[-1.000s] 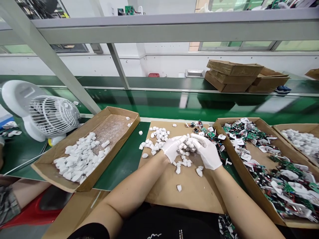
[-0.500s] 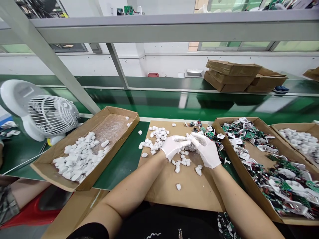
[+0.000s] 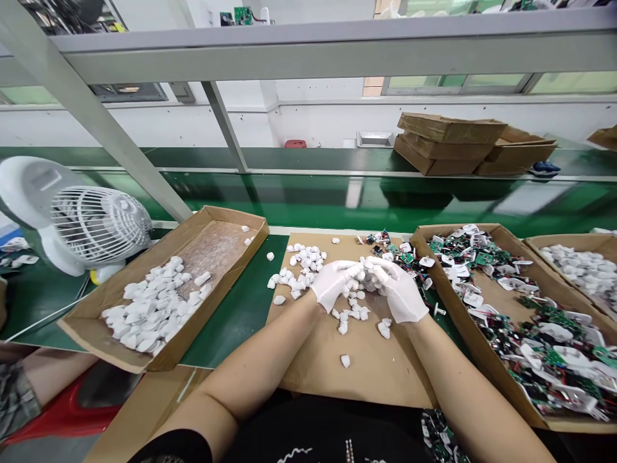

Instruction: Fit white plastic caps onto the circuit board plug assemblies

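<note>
My left hand (image 3: 336, 281), in a white glove, has its fingers bent together near the middle of the cardboard sheet (image 3: 357, 379). My right hand (image 3: 396, 289), also gloved, meets it from the right, fingertips nearly touching. Whatever lies between the fingertips is too small and hidden to name. Small white pieces (image 3: 308, 258) lie left of my left hand, and more white pieces (image 3: 355, 313) lie just below both hands. Circuit assemblies with wires (image 3: 378, 240) lie beyond and to the right of my right hand.
Left is a cardboard tray (image 3: 212, 233) of white pieces, beside a white fan (image 3: 96, 222). Right stands a box of circuit assemblies (image 3: 499, 294), then a box of white pieces (image 3: 578, 267). Cardboard boxes (image 3: 448, 145) sit behind. A person's leg (image 3: 53, 376) shows lower left.
The fingers of both hands have shifted slightly and curl lower between the palms. The loose pieces and trays look the same; the view has tilted a little.
</note>
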`<state>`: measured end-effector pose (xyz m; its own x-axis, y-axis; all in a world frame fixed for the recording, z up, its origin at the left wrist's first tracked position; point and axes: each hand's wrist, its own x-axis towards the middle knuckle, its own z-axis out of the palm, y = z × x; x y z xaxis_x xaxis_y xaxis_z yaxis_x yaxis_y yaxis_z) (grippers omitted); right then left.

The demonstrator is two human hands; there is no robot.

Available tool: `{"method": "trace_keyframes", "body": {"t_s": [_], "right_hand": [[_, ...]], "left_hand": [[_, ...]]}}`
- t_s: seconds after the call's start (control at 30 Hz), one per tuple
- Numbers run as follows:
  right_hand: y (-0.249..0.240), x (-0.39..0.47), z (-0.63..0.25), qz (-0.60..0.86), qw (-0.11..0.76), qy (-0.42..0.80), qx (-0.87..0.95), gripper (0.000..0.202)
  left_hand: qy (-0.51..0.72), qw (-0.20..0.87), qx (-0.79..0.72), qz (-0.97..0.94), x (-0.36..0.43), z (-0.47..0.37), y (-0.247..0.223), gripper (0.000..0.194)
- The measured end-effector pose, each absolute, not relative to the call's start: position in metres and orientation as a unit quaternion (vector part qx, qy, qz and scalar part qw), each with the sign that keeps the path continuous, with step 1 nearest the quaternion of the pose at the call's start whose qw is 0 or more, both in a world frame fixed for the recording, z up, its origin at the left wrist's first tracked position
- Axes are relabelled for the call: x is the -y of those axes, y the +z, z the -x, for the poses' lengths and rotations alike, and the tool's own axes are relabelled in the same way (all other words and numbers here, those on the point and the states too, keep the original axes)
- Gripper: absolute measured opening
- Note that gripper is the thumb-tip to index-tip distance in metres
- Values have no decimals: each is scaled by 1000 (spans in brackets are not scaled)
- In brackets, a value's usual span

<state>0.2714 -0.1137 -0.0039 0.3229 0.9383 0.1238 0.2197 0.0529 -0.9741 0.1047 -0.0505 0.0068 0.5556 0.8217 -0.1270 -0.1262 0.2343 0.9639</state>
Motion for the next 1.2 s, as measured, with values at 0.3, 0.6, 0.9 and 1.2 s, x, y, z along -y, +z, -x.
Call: {"method": "trace_keyframes", "body": {"t_s": [0.3, 0.6, 0.9, 1.2], "right_hand": [[-5, 117, -265, 608, 555, 292, 488, 37], [-10, 115, -266, 617, 501, 319, 516, 48], [-4, 114, -280, 640, 529, 296, 472, 59], [-4, 122, -264, 656, 441, 250, 559, 39]], "left_hand": [[300, 683, -361, -559, 51, -94, 8, 31], [278, 664, -350, -600, 48, -103, -3, 32], [265, 658, -320, -628, 44, -101, -5, 34], [285, 618, -313, -663, 46, -101, -11, 27]]}}
